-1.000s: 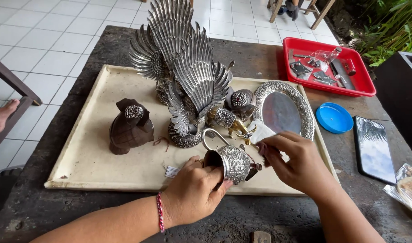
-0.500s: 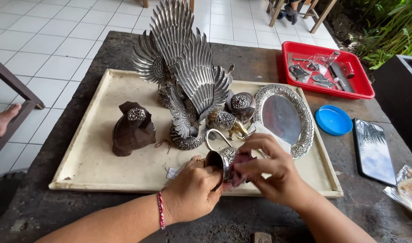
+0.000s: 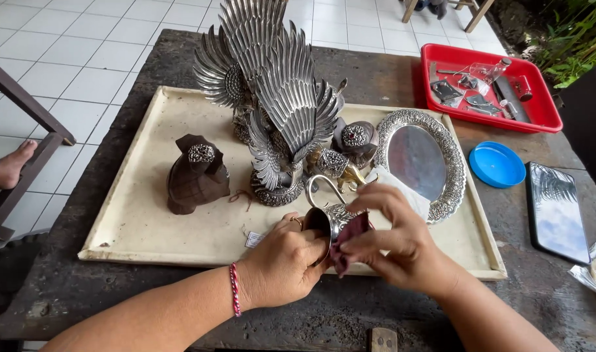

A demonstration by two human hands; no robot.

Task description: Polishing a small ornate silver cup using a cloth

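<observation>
Mostly hidden, the small embossed silver cup (image 3: 334,218) sat between both hands at the cream tray's (image 3: 135,225) front edge; left hand (image 3: 286,264) clasped its body, right hand (image 3: 392,244) pinched a maroon cloth (image 3: 350,236) against it.

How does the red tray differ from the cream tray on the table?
The red tray is small, bright and glossy; the cream tray is large, pale and matte. The red tray holds small tools; the cream tray holds silver ornaments. Both are rectangular with raised rims.
</observation>
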